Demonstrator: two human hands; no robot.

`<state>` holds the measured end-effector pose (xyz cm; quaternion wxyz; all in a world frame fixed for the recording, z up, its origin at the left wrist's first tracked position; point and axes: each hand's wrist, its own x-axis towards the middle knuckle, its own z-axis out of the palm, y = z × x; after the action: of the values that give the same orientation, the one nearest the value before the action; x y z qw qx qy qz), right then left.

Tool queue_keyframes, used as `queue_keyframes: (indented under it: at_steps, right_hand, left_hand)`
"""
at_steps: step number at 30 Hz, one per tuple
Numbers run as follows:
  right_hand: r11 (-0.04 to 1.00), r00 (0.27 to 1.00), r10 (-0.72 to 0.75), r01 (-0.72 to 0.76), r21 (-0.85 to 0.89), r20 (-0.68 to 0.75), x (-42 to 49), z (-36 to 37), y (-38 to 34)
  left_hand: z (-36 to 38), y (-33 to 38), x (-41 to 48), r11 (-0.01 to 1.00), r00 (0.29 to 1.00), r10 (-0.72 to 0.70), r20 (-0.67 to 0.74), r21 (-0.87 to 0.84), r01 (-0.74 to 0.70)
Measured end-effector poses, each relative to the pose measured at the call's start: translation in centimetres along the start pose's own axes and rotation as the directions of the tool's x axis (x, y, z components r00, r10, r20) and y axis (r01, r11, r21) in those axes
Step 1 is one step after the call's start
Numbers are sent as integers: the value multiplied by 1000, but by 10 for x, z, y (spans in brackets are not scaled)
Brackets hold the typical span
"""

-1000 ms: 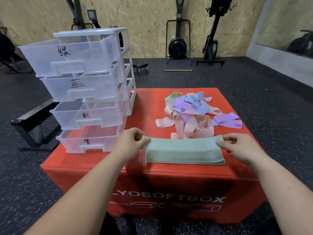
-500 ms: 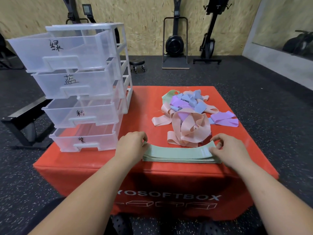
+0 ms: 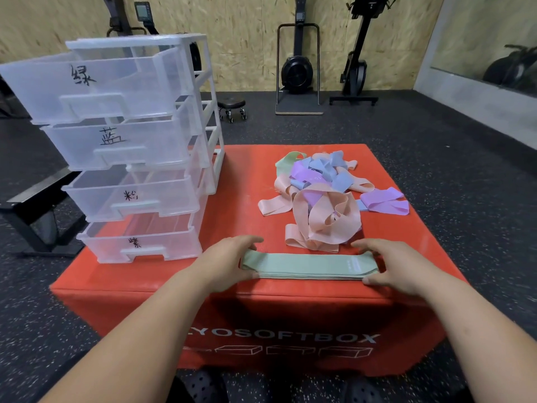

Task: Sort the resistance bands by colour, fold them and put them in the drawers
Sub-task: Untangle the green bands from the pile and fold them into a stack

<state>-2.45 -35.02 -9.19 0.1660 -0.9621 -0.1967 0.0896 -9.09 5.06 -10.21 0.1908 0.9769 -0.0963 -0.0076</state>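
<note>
A flat stack of green resistance bands [image 3: 308,266] lies near the front edge of the red soft box [image 3: 250,175]. My left hand [image 3: 223,264] grips the stack's left end between thumb and fingers. My right hand [image 3: 392,264] grips its right end the same way. Behind the stack sits a loose pile of bands [image 3: 322,196] in pink, purple, blue and one green. A clear plastic drawer unit [image 3: 133,146] stands on the box's left side, its four drawers pulled out and labelled by hand.
Black rubber gym floor surrounds the box. A black bench [image 3: 35,210] stands to the left. Exercise machines [image 3: 299,62] and a small wheeled stool [image 3: 232,107] stand against the wooden back wall. A mirror [image 3: 494,48] lines the right wall.
The green stack has been lowered flat onto the box and squared up. Both hands have closed in on its ends, and the camera has tilted and moved closer.
</note>
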Motion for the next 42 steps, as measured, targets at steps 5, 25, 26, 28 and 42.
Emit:
queue_keyframes:
  at_steps: [5,25,26,28,42]
  right_hand:
    - [999,999,-33,33,-24,-23,5,1,2]
    - [996,994,-83,86,40,-77,17,-9,-3]
    - [995,988,-88,94,41,-128,20,-9,-7]
    - [995,968,-88,96,26,-235,27,-10,-18]
    - [929,985,-141,97,-357,-97,140,4,-94]
  left_hand:
    - [-3,2,1,998,999,21,-30,57,-19]
    - [-3,7,17,998,999,29,-20,51,-28]
    - [-4,9,20,999,999,23,-44,38,-22]
    - [-5,15,27,999,995,25,-100,33,-22]
    - [9,22,109,996,990,-48,-131,63,57]
